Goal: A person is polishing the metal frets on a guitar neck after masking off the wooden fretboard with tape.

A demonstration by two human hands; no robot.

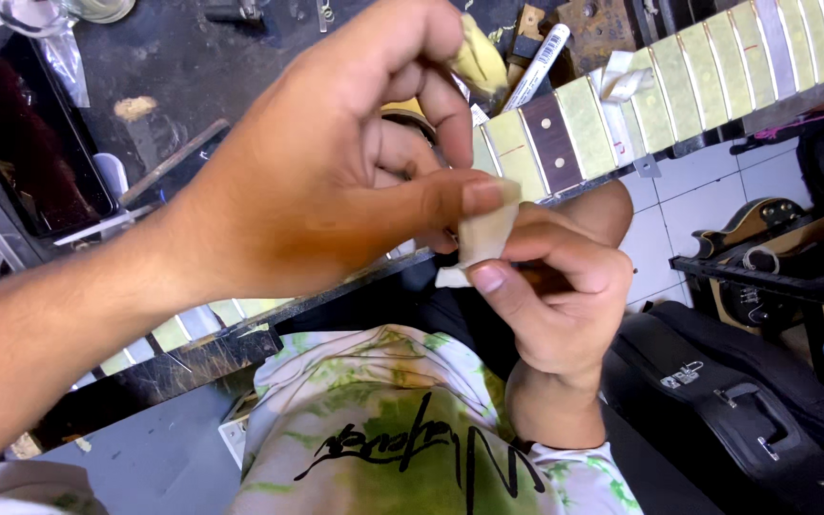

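Observation:
A small strip of pale masking tape (pixel 484 234) is pinched between both hands close to the camera. My left hand (pixel 336 162) grips its upper end between thumb and fingers. My right hand (pixel 550 305) holds the lower end from below. Behind the hands a guitar neck (pixel 679 95) lies across the dark workbench, its dark fretboard covered between the frets with pale tape pieces; one bare dark section (pixel 551 141) shows near my left thumb.
A white marker pen (pixel 538 65) and small tools lie on the dark workbench (pixel 193 67). A black guitar case (pixel 736 420) sits on the floor at lower right. A guitar body (pixel 751 224) rests by the white tiled floor at right.

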